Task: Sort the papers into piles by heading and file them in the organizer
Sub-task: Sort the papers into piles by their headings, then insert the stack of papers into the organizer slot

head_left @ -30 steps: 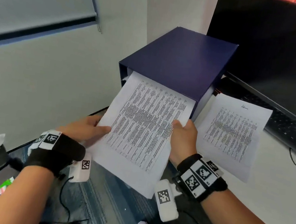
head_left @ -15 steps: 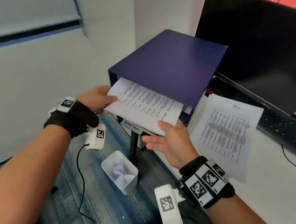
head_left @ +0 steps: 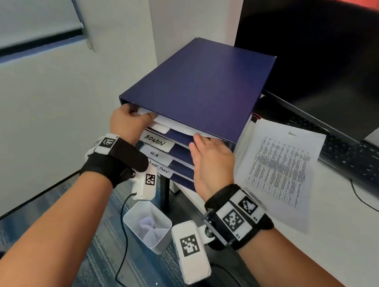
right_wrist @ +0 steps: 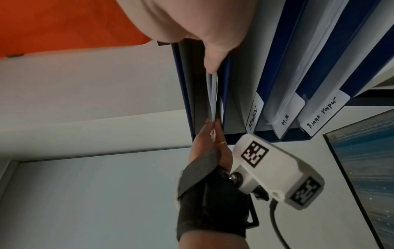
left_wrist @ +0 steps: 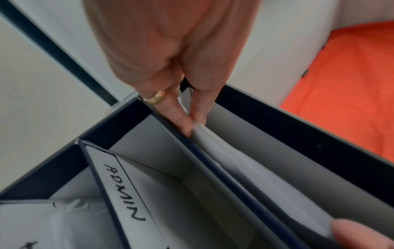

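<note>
A navy organizer [head_left: 198, 84] stands at the desk's left end, its lower slots labelled ADMIN [head_left: 157, 140], H.R [head_left: 155, 154] and Blank Paper [head_left: 159, 169]. A stack of printed papers [head_left: 176, 127] lies almost wholly inside the top slot. My left hand [head_left: 139, 115] pinches the stack's left corner between thumb and finger [left_wrist: 183, 124], with the papers [left_wrist: 245, 161] running away into the slot. My right hand [head_left: 199, 140] has straight fingers against the stack's front edge [right_wrist: 213, 97]. A second pile headed Admin [head_left: 282, 165] lies on the desk right of the organizer.
A dark monitor [head_left: 327, 60] and a keyboard [head_left: 369, 164] sit behind the Admin pile. A white bin [head_left: 148, 227] with crumpled paper stands on the floor below the organizer, a cable [head_left: 122, 243] beside it. A wall closes the left side.
The stack, which stuck far out of the top slot a second ago, has slid in until only its front edge shows. Both hands followed it forward to the organizer's mouth.
</note>
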The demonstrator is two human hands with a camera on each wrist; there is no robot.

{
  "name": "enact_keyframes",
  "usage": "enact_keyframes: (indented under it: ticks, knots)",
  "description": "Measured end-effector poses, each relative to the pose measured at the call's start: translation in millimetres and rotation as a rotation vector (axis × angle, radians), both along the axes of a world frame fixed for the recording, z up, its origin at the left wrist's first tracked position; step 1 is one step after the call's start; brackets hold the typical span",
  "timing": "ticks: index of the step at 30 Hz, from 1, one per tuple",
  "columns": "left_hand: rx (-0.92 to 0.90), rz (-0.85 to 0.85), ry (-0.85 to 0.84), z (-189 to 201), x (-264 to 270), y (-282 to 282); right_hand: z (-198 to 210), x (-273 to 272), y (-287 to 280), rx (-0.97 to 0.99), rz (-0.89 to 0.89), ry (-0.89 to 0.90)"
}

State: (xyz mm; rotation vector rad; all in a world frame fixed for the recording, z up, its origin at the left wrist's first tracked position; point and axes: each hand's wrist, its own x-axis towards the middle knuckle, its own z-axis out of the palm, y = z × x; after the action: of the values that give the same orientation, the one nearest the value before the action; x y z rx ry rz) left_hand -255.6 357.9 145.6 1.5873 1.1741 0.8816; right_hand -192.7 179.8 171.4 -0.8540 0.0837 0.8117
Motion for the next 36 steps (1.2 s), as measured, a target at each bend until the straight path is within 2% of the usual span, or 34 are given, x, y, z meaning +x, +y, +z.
enact_keyframes:
  ticks: [2,6,9,11,13,15,17,19,22,24,25,26,30,34,36]
  knots:
    - [0.102,0.008,0.053,1.7,2.3,-6.6,0.9,2.1,-4.0,0.018,0.047,0.004]
    - [0.237,0.018,0.115,-1.7,3.4,-20.1,-1.3,15.6,-31.4,-0.183,0.281,-0.171]
    - [0.224,0.078,0.117,-16.0,-1.3,-34.4,-7.1,30.3,-53.9,-0.391,0.444,-0.327]
    - [0.175,0.069,0.071,-32.0,-2.5,-53.6,-15.9,41.8,-67.3,-0.472,0.439,-0.354]
    - [0.080,0.043,0.096,-55.6,-1.2,-75.0,-27.4,55.4,-79.9,-0.522,0.386,-0.321]
    - [-0.038,-0.043,0.155,-81.5,3.1,-96.6,-40.0,71.1,-90.9,-0.583,0.337,-0.291]
    - [-0.108,-0.205,0.305,-103.4,10.2,-118.2,-55.8,88.2,-102.3,-0.666,0.264,-0.289]
    - [-0.140,-0.391,0.441,-118.5,20.7,-140.4,-72.3,107.0,-115.2,-0.792,0.206,-0.308]
    - [-0.102,-0.616,0.517,-126.0,37.8,-170.8,-92.0,130.2,-138.3,-0.956,0.166,-0.315]
    - [-0.010,-0.730,0.548,-126.3,51.0,-185.6,-99.5,138.6,-155.0,-1.128,0.248,-0.384]
    - [0.022,-0.771,0.547,-125.7,58.0,-190.9,-105.4,144.8,-161.8,-1.217,0.353,-0.402]
    - [0.048,-0.800,0.540,-125.3,65.5,-195.5,-117.5,152.6,-168.6,-1.349,0.414,-0.491]
    - [0.151,-0.729,0.595,-130.2,101.2,-202.6,-150.4,170.7,-180.8,-1.520,0.645,-0.676]
    - [-0.015,-0.565,0.811,-137.8,132.0,-206.8,-146.6,166.0,-185.3,-1.552,0.748,-0.729]
    - [-0.045,-0.517,0.863,-137.6,143.8,-208.1,-141.7,165.5,-186.9,-1.567,0.809,-0.778]
